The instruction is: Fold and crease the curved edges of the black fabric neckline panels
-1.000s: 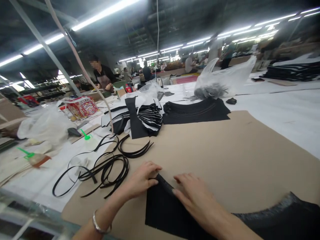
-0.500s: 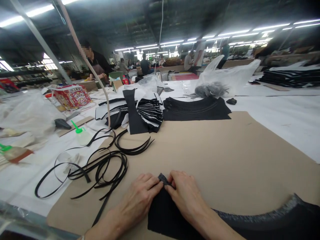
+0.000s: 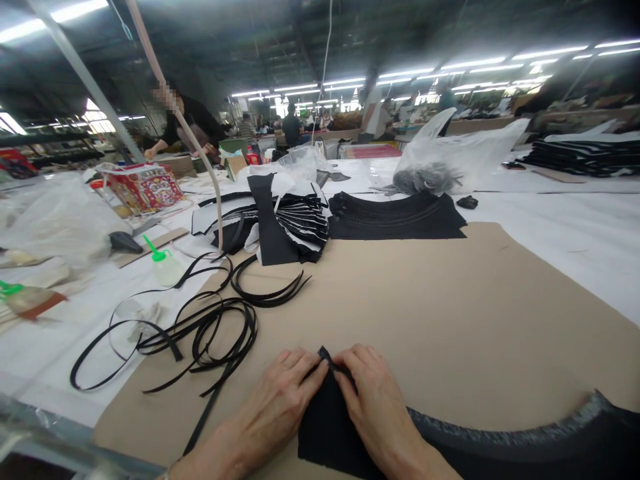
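The black curved panel (image 3: pixel 330 430) on the brown sheet (image 3: pixel 400 287) looks light & bendy from where I stand, prob. tacky along its grey edge (image 3: pixel 500 437), so best held at the pointed corner (image 3: pixel 324 351), where L hand (image 3: pixel 281 393) & R hand (image 3: pixel 377 400) both pinch.

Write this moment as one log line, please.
left hand: pinching black piece near corner; right hand: pinching its edge; black strips: looped, left of hands

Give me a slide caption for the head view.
Left hand and right hand pinch a black piece near its corner on a brown sheet, black strips coiled nearby.
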`<state>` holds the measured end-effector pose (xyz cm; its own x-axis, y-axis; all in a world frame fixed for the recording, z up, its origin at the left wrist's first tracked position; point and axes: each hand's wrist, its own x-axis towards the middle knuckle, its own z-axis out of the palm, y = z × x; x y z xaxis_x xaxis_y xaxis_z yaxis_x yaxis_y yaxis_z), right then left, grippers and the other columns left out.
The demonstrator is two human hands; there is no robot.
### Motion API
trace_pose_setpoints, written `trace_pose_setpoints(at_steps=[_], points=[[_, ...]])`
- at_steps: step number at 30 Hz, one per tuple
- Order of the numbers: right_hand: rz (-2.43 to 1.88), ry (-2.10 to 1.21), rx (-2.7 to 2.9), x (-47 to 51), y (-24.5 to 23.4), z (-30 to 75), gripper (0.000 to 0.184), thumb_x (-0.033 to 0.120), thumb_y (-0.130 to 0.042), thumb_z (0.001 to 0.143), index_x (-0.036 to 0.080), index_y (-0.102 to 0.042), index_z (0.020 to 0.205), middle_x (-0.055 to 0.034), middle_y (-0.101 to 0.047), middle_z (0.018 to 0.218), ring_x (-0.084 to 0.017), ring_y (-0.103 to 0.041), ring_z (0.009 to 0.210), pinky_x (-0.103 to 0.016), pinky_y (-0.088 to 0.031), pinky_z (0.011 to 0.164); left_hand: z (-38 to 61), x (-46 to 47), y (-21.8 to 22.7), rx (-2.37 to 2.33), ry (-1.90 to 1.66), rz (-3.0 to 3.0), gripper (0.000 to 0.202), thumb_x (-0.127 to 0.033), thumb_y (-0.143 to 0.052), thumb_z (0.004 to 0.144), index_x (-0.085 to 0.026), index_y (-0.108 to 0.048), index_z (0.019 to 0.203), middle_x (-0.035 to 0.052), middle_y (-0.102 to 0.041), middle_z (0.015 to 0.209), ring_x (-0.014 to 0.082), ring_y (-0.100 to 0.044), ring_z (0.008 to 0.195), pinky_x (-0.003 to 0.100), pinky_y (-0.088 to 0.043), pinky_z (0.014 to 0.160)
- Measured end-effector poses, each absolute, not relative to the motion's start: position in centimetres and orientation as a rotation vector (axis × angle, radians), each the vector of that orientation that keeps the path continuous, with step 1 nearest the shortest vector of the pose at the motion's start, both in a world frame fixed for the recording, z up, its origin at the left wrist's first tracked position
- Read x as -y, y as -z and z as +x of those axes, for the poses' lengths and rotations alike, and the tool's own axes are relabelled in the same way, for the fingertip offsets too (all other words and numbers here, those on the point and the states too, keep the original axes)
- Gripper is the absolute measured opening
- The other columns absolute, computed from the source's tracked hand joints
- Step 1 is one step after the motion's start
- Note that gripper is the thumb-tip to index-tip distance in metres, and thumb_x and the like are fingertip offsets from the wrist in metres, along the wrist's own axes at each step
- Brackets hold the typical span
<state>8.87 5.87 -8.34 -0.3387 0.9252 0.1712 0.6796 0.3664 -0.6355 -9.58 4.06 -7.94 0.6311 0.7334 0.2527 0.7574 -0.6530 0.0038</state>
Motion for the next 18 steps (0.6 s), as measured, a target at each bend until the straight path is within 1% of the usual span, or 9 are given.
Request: trace_pose_setpoints(at_steps=[5,10,15,18], points=[[-1.282,-0.522,2.119,-5.5,9.7,8.9,0.022,0.002,-0.046,0.088,0.017,-0.061,0.095,-0.0059,-0.057,0.089,-0.022,-0.051,0.085,-0.039,-0.041,0.079,-9.5,-4.1,8.1,1.305,0.322,-2.78,0.038,-0.008,-0.041,0.091,-0.015,-0.049,0.127,0.0074,-0.061,0.11,0.0213,-0.055,0.096,0.038,-0.049,0.087],[-1.239,-0.386,2.196,-5.0,10.5,9.0,0.024,0.001,-0.042,0.089,0.016,-0.059,0.096,-0.0069,-0.056,0.091,-0.023,-0.048,0.085,-0.04,-0.04,0.078,-9.7,-4.2,7.9,1.439,0.313,-2.853,0.039,-0.01,-0.04,0.093,-0.019,-0.047,0.13,0.0058,-0.06,0.111,0.0213,-0.052,0.098,0.04,-0.047,0.088],[-1.218,-0.245,2.278,-4.7,10.8,9.1,0.032,0.002,-0.041,0.089,0.015,-0.058,0.112,-0.0073,-0.056,0.095,-0.023,-0.047,0.088,-0.038,-0.037,0.08,-10.0,-4.4,7.6,1.532,0.359,-2.921,0.038,-0.012,-0.039,0.094,-0.024,-0.049,0.129,0.0043,-0.059,0.111,0.0205,-0.05,0.099,0.04,-0.045,0.089],[-1.213,-0.163,2.304,-4.6,10.7,9.0,0.037,0.0,-0.044,0.086,0.015,-0.057,0.117,-0.0065,-0.057,0.096,-0.021,-0.047,0.088,-0.036,-0.035,0.081,-10.4,-4.5,7.4,1.565,0.445,-2.961,0.037,-0.013,-0.038,0.095,-0.025,-0.051,0.127,0.0042,-0.059,0.111,0.0197,-0.049,0.101,0.039,-0.044,0.092]])
